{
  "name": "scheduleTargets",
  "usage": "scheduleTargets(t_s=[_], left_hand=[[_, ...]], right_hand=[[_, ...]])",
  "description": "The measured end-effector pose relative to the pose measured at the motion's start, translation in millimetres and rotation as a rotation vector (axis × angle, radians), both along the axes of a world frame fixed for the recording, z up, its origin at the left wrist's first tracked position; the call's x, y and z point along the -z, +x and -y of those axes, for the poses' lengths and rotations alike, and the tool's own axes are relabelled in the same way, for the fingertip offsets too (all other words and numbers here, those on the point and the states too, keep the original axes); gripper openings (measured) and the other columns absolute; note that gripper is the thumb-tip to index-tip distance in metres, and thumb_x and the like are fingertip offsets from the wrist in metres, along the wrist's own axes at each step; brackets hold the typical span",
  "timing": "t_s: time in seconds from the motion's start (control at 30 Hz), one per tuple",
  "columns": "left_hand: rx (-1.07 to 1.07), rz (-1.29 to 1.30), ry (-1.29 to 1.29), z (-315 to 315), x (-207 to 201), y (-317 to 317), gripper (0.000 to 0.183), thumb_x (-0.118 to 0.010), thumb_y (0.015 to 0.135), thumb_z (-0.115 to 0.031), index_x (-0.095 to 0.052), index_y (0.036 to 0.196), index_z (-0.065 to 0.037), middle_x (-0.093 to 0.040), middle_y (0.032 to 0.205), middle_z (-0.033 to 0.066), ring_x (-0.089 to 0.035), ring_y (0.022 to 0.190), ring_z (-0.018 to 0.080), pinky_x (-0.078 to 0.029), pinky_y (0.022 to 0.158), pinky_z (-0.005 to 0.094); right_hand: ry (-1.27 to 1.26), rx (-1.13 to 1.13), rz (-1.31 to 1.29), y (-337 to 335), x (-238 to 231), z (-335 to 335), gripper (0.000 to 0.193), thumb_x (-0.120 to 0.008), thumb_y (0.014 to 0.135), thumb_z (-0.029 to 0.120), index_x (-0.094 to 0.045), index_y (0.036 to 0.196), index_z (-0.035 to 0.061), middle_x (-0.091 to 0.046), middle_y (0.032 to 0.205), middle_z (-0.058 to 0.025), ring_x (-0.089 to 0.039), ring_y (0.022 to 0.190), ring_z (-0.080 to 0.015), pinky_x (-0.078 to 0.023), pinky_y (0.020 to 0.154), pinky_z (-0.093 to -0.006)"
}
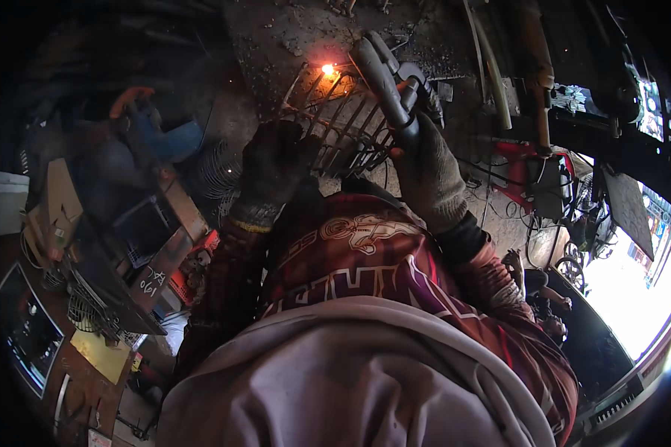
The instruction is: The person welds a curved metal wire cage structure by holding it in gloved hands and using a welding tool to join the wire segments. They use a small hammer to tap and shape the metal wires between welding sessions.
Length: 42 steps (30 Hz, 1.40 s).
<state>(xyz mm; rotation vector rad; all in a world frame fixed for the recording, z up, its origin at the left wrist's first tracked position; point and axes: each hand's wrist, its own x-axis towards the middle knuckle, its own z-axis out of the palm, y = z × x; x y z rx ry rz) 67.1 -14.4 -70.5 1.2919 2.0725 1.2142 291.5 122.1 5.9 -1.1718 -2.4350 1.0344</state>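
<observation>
Bright orange light glows at a small spot (327,68) on the far left part of a metal grate (344,112) with several parallel bars. My left hand (274,160), in a dark glove, is closed beside the grate's near left edge. Shadow hides what its fingers hold, if anything. My right hand (432,175), in a light knitted glove with a dark cuff, is wrapped round the near end of a grey tubular tool (378,78). This tool slants away to the far left over the grate's right side; its exact kind does not show.
A blue and orange machine (160,134) stands to the left, near coiled wire (218,171). Wooden boards (60,201) and a table (89,380) are at lower left. Long rods (493,71) lie far right. Past a red machine (516,167), another person's arm (555,294) shows.
</observation>
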Motion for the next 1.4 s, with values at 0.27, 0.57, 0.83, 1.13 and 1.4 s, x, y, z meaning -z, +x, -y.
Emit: scheduleTargets(t_s=[0.27,0.57,0.83,1.13,1.4], left_hand=[[0.056,0.323,-0.079,-1.5,3.9,1.1,0.017,-0.055,0.099,-0.017,-0.047,0.087,-0.007,-0.048,0.079,0.0038,-0.050,0.071,0.0163,-0.047,0.065,0.0338],[0.045,0.261,-0.057,-1.1,0.6,-1.2,0.016,-0.051,0.101,-0.019,-0.047,0.090,-0.007,-0.046,0.082,0.0048,-0.050,0.075,0.0191,-0.048,0.070,0.0387],[0.059,-0.005,0.001,-1.1,-9.1,-0.1,0.019,-0.061,0.096,-0.024,-0.055,0.101,-0.006,-0.055,0.087,0.0066,-0.056,0.081,0.0213,-0.050,0.072,0.0400],[0.183,-0.411,-0.006,-1.6,-46.2,-0.4,0.033,-0.072,0.090,-0.028,-0.064,0.113,-0.005,-0.066,0.092,0.0087,-0.064,0.088,0.0237,-0.053,0.075,0.0415],[0.066,-0.246,-0.041,-3.4,-1.4,-1.1,0.032,-0.075,0.085,-0.031,-0.064,0.099,-0.004,-0.065,0.096,0.0157,-0.065,0.086,0.0334,-0.053,0.074,0.0407]], right_hand=[[0.063,-0.018,-0.027,-4.1,-2.5,-1.3,0.062,-0.066,0.094,0.028,-0.040,0.144,0.0006,-0.061,0.121,-0.0272,-0.063,0.112,-0.0431,-0.051,0.091,-0.0453],[0.182,-0.138,-0.046,-8.6,-8.8,-5.1,0.059,-0.065,0.094,0.021,-0.042,0.142,-0.0025,-0.063,0.117,-0.0255,-0.065,0.107,-0.0418,-0.053,0.088,-0.0445],[0.343,-0.257,-0.040,-4.5,-4.1,-9.0,0.042,-0.063,0.094,0.015,-0.054,0.133,0.0023,-0.054,0.133,-0.0248,-0.058,0.117,-0.0421,-0.050,0.095,-0.0458],[0.281,-0.020,-0.127,-1.4,12.7,-8.8,0.047,-0.061,0.099,0.019,-0.046,0.139,-0.0002,-0.064,0.118,-0.0136,-0.067,0.092,-0.0243,-0.054,0.079,-0.0346],[-0.318,0.394,-0.379,9.1,-28.1,-31.2,0.054,-0.060,0.096,0.010,-0.036,0.143,0.0037,-0.061,0.102,-0.0068,-0.061,0.077,-0.0100,-0.055,0.063,-0.0250]])
